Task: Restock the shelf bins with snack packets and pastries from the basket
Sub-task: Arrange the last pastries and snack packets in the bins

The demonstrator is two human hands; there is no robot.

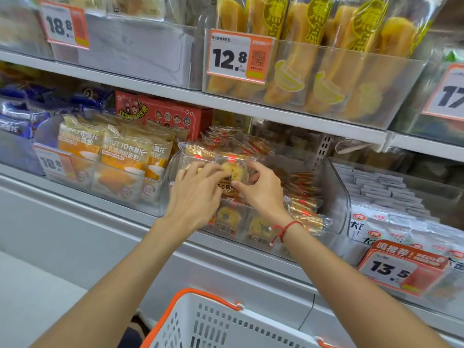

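Pastry packets (229,172), clear wrap with a round yellow pastry showing, held above the middle clear shelf bin (336,197) on the lower shelf. Left hand (198,189) fingers curled over the packets' left and top edge; right hand (261,189) pinches the right side, thumb on the front face. Both gripping the same bunch. More of the same packets lie in the bin under the hands, plus a pile of orange-trimmed ones (303,197) to the right. Red string bracelet (286,229) on the right wrist. Bin to the left holds orange Brutto bread packs (125,156), price tag 18.8. Bin to the right holds white packs (391,222), tag 13.5 (399,270). Upper shelf: bin of long yellow pastries (301,54), tag 12.8 (238,56). White basket (226,325) with orange handle at bottom centre, below the forearms; contents not visible.
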